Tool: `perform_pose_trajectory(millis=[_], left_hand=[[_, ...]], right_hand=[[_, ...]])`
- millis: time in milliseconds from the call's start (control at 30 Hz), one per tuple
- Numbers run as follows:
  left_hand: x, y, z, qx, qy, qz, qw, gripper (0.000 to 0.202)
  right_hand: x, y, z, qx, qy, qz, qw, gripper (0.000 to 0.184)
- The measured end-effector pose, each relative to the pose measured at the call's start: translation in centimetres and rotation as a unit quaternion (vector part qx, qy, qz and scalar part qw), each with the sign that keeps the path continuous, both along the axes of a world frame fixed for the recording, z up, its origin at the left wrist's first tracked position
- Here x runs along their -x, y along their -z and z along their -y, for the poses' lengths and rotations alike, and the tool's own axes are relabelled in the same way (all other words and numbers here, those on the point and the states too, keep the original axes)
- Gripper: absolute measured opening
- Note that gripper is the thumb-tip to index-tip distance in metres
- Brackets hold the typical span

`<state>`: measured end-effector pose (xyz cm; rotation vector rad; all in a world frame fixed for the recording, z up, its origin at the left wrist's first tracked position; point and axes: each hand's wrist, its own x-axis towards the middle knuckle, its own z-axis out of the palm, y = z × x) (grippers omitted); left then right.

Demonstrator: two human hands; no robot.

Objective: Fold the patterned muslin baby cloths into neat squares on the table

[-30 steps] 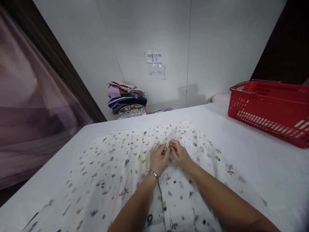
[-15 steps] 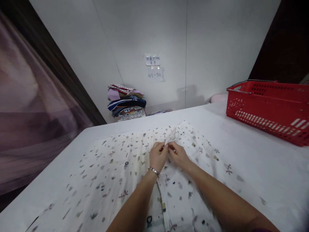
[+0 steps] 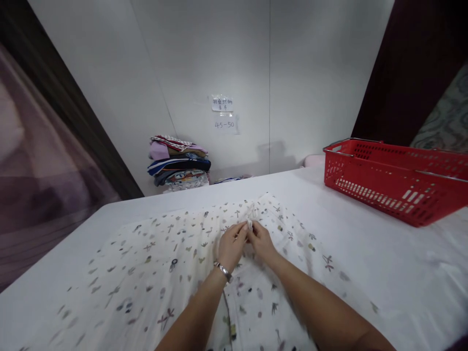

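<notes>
A white garment (image 3: pixel 164 263) printed with small dark and green motifs lies spread flat on the white table (image 3: pixel 383 263). Both my hands meet near its far edge. My left hand (image 3: pixel 231 245), with a metal bracelet at the wrist, is closed in a pinch on a small bunched bit of the fabric (image 3: pixel 250 219). My right hand (image 3: pixel 262 241) pinches the same bit from the other side. The fingertips of the two hands touch each other.
A red plastic basket (image 3: pixel 395 180) with metal handles stands at the table's far right. A stack of folded clothes (image 3: pixel 179 163) sits against the white wall, under two paper labels (image 3: pixel 222 113). A purple curtain (image 3: pixel 32 185) hangs at the left.
The view has shifted so everything sits further left and lower. My hands have stayed together, pinching the fabric near the garment's far edge.
</notes>
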<state>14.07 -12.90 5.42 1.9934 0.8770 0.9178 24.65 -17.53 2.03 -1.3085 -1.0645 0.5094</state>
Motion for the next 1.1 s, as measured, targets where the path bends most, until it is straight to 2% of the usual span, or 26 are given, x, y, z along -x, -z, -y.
perform_pose_trajectory(millis=[100, 167, 233, 333, 400, 533, 633, 700, 767, 867, 1000, 1100], left_hand=[[0.6, -0.1, -0.3, -0.039, -0.001, -0.019, 0.999, 0.030], [1.5, 0.5, -0.9, -0.035, -0.020, -0.032, 0.999, 0.028], [2.6, 1.4, -1.4, 0.001, -0.037, -0.048, 0.998, 0.026], [3.9, 2.6, -1.5, 0.112, -0.032, -0.063, 0.991, 0.026], [4.2, 2.7, -0.8, 0.176, -0.001, -0.060, 0.983, 0.028], [3.9, 1.6, 2.2, 0.271, 0.082, -0.044, 0.958, 0.031], [3.6, 1.0, 4.9, 0.286, 0.118, -0.039, 0.950, 0.036], [3.5, 1.1, 6.4, 0.247, 0.118, -0.036, 0.961, 0.039], [3.5, 1.2, 7.5, 0.168, 0.095, -0.045, 0.980, 0.038], [3.6, 0.8, 8.3, 0.036, 0.047, -0.094, 0.994, 0.015], [4.4, -1.1, 9.2, -0.092, 0.019, -0.112, 0.989, 0.018], [4.9, -2.2, 10.6, -0.207, 0.066, -0.153, 0.964, 0.019]], right_hand=[[-0.8, 0.3, -0.4, 0.013, 0.015, -0.087, 0.996, 0.025], [-1.5, 0.0, -0.3, 0.013, 0.023, -0.141, 0.990, 0.025], [-2.2, -0.7, -0.1, 0.006, 0.022, -0.198, 0.980, 0.026], [-3.5, -2.6, 0.3, -0.005, 0.025, -0.258, 0.966, 0.029], [-4.6, -4.2, 0.6, -0.010, 0.026, -0.264, 0.964, 0.029], [-7.0, -7.6, 0.9, -0.002, 0.043, -0.225, 0.973, 0.026], [-8.2, -9.3, 1.3, 0.021, 0.064, -0.197, 0.978, 0.024], [-8.6, -9.8, 1.5, 0.035, 0.070, -0.185, 0.980, 0.023], [-8.8, -9.9, 1.7, 0.049, 0.074, -0.171, 0.981, 0.021], [-8.9, -9.7, 1.9, 0.071, 0.081, -0.146, 0.983, 0.019], [-9.0, -9.5, 1.9, 0.105, 0.097, -0.095, 0.985, 0.016], [-9.1, -9.4, 1.8, 0.145, 0.101, -0.042, 0.983, 0.015]])
